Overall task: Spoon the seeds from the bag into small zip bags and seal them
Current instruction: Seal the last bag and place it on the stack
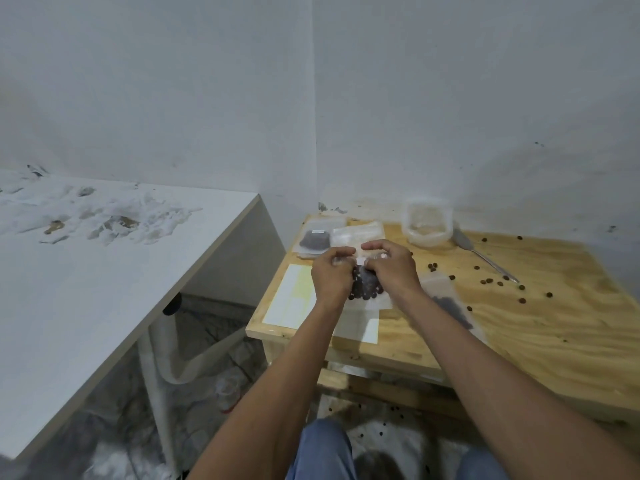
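Observation:
Over the wooden table (540, 327) my left hand (330, 275) and my right hand (389, 268) both pinch the top edge of a small clear zip bag (366, 287) filled with dark round seeds. The bag hangs between my hands, its upper strip hidden by my fingers. A larger clear bag of dark seeds (450, 306) lies flat under my right forearm. A metal spoon (485, 256) rests on the table at the back right. Two filled or flat small bags (314, 240) lie at the table's far left corner.
A clear plastic tub (427, 225) stands by the wall. Loose seeds (491, 282) are scattered over the table's right part and on the floor below. White paper sheets (291, 296) lie at the table's left edge. A white counter (104, 271) stands to the left.

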`<action>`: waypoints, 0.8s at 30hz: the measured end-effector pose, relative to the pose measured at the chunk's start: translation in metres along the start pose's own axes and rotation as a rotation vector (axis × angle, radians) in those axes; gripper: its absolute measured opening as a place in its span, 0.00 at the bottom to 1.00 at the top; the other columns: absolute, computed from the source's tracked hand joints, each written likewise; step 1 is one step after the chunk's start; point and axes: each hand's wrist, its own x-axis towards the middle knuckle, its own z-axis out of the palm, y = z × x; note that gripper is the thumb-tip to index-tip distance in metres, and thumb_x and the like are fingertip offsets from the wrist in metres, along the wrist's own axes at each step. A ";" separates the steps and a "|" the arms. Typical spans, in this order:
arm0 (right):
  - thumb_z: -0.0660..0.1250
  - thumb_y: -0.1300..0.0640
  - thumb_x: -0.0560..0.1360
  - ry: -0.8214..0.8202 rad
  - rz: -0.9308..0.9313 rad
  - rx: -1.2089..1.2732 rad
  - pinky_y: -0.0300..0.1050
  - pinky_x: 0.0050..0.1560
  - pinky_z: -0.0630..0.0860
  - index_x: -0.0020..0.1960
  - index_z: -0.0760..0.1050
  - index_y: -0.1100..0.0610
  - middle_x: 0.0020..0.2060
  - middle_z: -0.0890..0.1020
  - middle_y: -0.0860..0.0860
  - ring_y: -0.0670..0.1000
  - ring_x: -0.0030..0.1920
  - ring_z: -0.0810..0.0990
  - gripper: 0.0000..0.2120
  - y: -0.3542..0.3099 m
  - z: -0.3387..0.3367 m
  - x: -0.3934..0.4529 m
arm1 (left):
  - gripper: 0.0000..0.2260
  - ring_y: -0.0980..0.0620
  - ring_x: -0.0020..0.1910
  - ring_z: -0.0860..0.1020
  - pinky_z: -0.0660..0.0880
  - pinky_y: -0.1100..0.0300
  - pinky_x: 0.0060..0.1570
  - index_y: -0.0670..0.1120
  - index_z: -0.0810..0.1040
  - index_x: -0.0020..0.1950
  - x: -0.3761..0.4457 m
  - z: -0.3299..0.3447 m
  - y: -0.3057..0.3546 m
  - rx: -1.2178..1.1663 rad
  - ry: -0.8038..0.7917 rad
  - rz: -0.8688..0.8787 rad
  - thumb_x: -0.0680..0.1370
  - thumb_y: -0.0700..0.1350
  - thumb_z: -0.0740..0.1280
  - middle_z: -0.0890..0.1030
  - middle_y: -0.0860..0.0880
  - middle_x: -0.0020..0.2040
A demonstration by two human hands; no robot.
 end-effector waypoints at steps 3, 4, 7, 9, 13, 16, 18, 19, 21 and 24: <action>0.69 0.66 0.74 -0.095 0.013 -0.061 0.42 0.44 0.76 0.56 0.83 0.48 0.52 0.83 0.48 0.48 0.49 0.81 0.17 -0.001 0.006 0.016 | 0.15 0.48 0.57 0.81 0.79 0.54 0.59 0.43 0.83 0.58 0.020 -0.013 0.002 0.042 -0.026 0.033 0.76 0.32 0.64 0.83 0.49 0.55; 0.69 0.67 0.73 -0.097 0.015 -0.065 0.44 0.46 0.77 0.57 0.83 0.48 0.53 0.82 0.48 0.49 0.52 0.80 0.18 -0.001 0.010 0.023 | 0.16 0.48 0.59 0.80 0.78 0.56 0.58 0.42 0.82 0.61 0.029 -0.018 0.003 0.052 -0.055 0.052 0.75 0.32 0.65 0.81 0.49 0.58; 0.72 0.65 0.72 -0.036 0.049 -0.019 0.48 0.48 0.82 0.55 0.83 0.48 0.53 0.82 0.50 0.52 0.54 0.81 0.16 -0.005 0.027 0.047 | 0.20 0.50 0.56 0.78 0.76 0.60 0.52 0.45 0.80 0.64 0.058 -0.035 0.004 0.086 -0.094 0.113 0.71 0.39 0.73 0.79 0.50 0.56; 0.76 0.62 0.72 0.009 0.067 -0.003 0.45 0.43 0.82 0.54 0.83 0.49 0.49 0.84 0.51 0.53 0.49 0.83 0.13 -0.007 0.044 0.065 | 0.20 0.49 0.50 0.80 0.78 0.60 0.48 0.46 0.81 0.60 0.081 -0.043 0.003 0.145 -0.064 0.145 0.68 0.43 0.73 0.81 0.49 0.54; 0.77 0.61 0.71 0.004 0.071 -0.028 0.46 0.50 0.83 0.58 0.83 0.51 0.55 0.84 0.53 0.53 0.53 0.84 0.17 -0.007 0.074 0.097 | 0.15 0.51 0.52 0.82 0.78 0.63 0.52 0.42 0.84 0.60 0.124 -0.054 0.002 0.327 0.034 0.188 0.74 0.39 0.74 0.84 0.44 0.59; 0.76 0.62 0.72 -0.050 0.059 -0.121 0.48 0.62 0.80 0.66 0.80 0.54 0.63 0.81 0.53 0.53 0.61 0.80 0.23 -0.002 0.088 0.109 | 0.14 0.49 0.58 0.82 0.78 0.56 0.61 0.42 0.85 0.60 0.146 -0.056 -0.004 0.414 0.054 0.189 0.75 0.41 0.75 0.84 0.45 0.60; 0.76 0.61 0.74 -0.048 0.052 -0.182 0.46 0.64 0.78 0.68 0.78 0.56 0.66 0.80 0.52 0.52 0.63 0.79 0.23 0.002 0.093 0.114 | 0.13 0.49 0.57 0.82 0.77 0.58 0.60 0.42 0.85 0.59 0.156 -0.054 -0.011 0.453 0.055 0.180 0.75 0.43 0.76 0.85 0.45 0.59; 0.75 0.60 0.74 -0.040 0.039 -0.221 0.45 0.65 0.77 0.69 0.78 0.56 0.66 0.80 0.52 0.52 0.64 0.79 0.23 0.005 0.095 0.116 | 0.13 0.49 0.57 0.82 0.77 0.58 0.60 0.42 0.86 0.58 0.160 -0.052 -0.015 0.468 0.057 0.172 0.75 0.44 0.76 0.85 0.45 0.59; 0.74 0.55 0.76 -0.022 -0.003 -0.318 0.45 0.66 0.75 0.69 0.78 0.55 0.67 0.80 0.52 0.53 0.65 0.78 0.22 0.012 0.098 0.119 | 0.13 0.49 0.57 0.82 0.76 0.60 0.58 0.42 0.85 0.59 0.163 -0.048 -0.022 0.469 0.055 0.141 0.76 0.45 0.74 0.85 0.45 0.59; 0.68 0.49 0.79 -0.027 -0.055 -0.476 0.50 0.68 0.74 0.70 0.78 0.51 0.69 0.77 0.54 0.56 0.67 0.76 0.20 0.020 0.101 0.122 | 0.13 0.49 0.57 0.82 0.76 0.59 0.57 0.44 0.86 0.60 0.162 -0.044 -0.030 0.489 0.069 0.146 0.78 0.48 0.71 0.85 0.46 0.59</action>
